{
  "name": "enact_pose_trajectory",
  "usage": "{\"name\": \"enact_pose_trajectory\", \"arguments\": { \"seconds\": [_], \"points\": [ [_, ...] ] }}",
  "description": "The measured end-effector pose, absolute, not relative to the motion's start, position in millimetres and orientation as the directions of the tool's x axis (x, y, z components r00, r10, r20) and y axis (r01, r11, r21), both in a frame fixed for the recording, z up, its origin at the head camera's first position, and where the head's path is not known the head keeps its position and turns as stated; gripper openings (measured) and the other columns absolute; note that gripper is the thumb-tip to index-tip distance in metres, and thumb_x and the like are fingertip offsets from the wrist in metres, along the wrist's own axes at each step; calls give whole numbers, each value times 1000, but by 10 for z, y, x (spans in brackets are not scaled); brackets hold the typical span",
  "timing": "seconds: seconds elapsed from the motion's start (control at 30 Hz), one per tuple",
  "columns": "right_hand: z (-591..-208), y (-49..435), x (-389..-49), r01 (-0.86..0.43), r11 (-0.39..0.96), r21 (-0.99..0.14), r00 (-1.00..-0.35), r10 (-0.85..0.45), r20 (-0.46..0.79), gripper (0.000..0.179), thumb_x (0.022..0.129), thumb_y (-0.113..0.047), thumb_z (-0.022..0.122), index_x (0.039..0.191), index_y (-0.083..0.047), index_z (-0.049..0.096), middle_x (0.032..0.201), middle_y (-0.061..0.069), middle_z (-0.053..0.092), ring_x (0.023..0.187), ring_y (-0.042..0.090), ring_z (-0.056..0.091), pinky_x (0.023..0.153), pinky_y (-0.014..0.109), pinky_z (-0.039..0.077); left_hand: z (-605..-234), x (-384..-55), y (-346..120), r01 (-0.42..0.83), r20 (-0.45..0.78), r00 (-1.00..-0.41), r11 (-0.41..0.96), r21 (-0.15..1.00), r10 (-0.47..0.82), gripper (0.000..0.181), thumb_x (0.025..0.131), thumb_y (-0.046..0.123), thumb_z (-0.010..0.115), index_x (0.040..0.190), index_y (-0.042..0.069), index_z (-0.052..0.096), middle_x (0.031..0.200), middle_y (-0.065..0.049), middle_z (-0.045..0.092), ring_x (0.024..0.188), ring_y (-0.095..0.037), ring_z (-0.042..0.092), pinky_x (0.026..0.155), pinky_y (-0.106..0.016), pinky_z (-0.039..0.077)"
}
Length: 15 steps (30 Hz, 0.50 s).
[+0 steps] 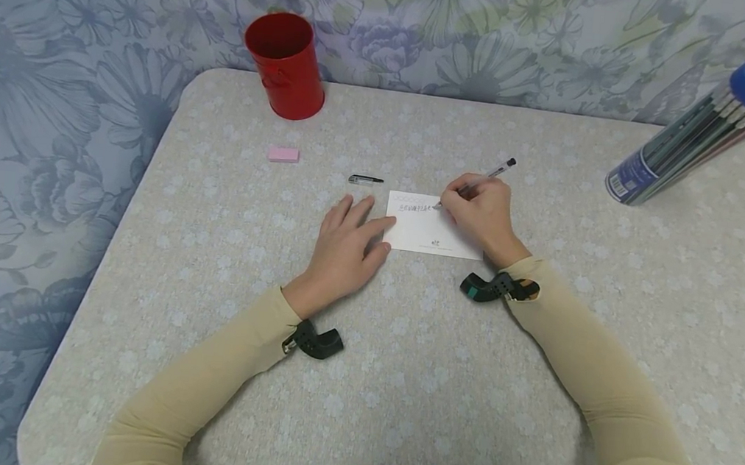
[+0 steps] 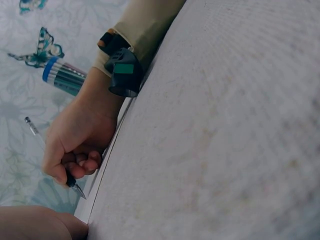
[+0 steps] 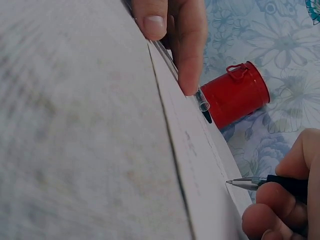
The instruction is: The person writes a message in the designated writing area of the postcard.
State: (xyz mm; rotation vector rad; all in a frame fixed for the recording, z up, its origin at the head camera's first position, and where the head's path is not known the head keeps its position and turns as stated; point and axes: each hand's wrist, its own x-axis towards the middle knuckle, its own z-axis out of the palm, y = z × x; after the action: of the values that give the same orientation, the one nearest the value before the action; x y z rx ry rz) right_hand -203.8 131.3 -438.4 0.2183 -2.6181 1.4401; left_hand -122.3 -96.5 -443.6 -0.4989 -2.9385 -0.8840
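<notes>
Grasping pen (image 1: pixel 478 183), right hand (image 1: pixel 480 214) on card (image 1: pixel 427 231), left hand (image 1: pixel 349 239) flat, released, touching card's left edge.

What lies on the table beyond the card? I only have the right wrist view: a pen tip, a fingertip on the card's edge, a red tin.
Observer: A pink eraser lies left of the pen cap, in the head view.
Operator: Anything on the far right?
Observer: A tube of pencils with a blue lid, leaning.
Operator: How does the left hand lie?
Observer: The left hand lies flat, fingers on the card; the right hand grips the pen.
</notes>
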Motion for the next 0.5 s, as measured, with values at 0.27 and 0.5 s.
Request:
{"name": "enact_pose_trajectory", "arguments": {
  "seconds": [0.27,0.5],
  "points": [
    [-4396,1319,-2036,-194,519,-832,-980,-61,190,17,76,-9,60,76,-4,76,52,-2,59,49,11,50,47,20,33,-4461,-1227,-965,315,124,-947,790,526,295,40,99,23,61,137,12,65,160,-22,41,152,-51,24,123,-69,16],
    [-4403,1319,-2049,-212,527,-823,-976,-66,209,17,76,-10,61,77,-4,76,53,1,60,49,11,50,46,19,32,-4463,-1233,-965,319,133,-946,783,534,295,40,99,22,61,137,12,65,159,-23,41,152,-52,23,122,-69,16]
  ]
}}
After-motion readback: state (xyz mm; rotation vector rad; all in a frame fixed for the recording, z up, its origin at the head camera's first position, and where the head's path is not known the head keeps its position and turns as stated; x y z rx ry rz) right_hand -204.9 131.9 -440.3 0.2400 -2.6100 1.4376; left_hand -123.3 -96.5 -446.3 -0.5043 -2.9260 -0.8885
